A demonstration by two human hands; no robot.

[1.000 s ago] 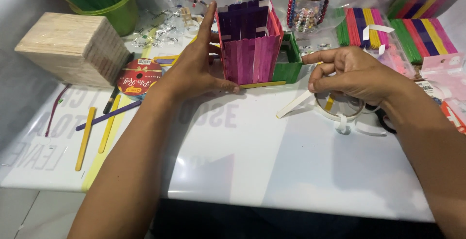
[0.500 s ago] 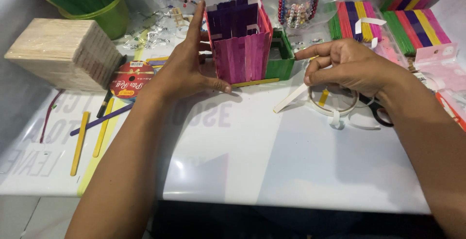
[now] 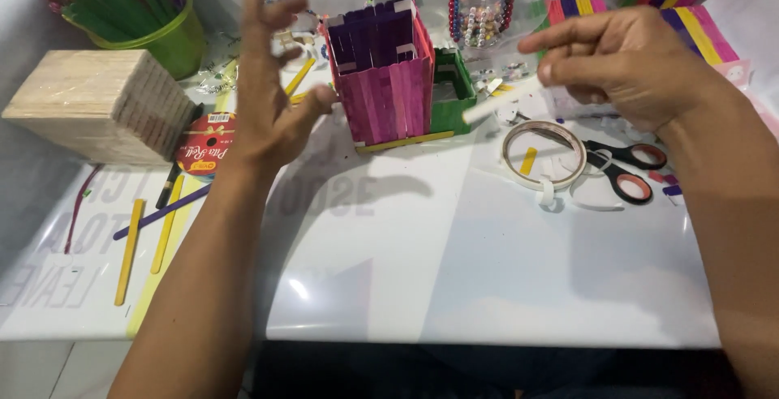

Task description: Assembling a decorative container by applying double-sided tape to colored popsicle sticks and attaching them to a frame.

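Upright near the far edge of the glossy white table (image 3: 487, 285) stands a box (image 3: 388, 83) built of flat craft sticks, its front wall pink, its inner walls purple, with a green stick frame (image 3: 454, 91) joined on its right. Beside its left wall the left hand (image 3: 268, 99) is raised, fingers spread, holding nothing. To its right, the right hand (image 3: 633, 62) pinches a pale stick (image 3: 499, 103) between thumb and fingers. A tape ring (image 3: 544, 152) and black-handled scissors (image 3: 629, 168) lie below that hand.
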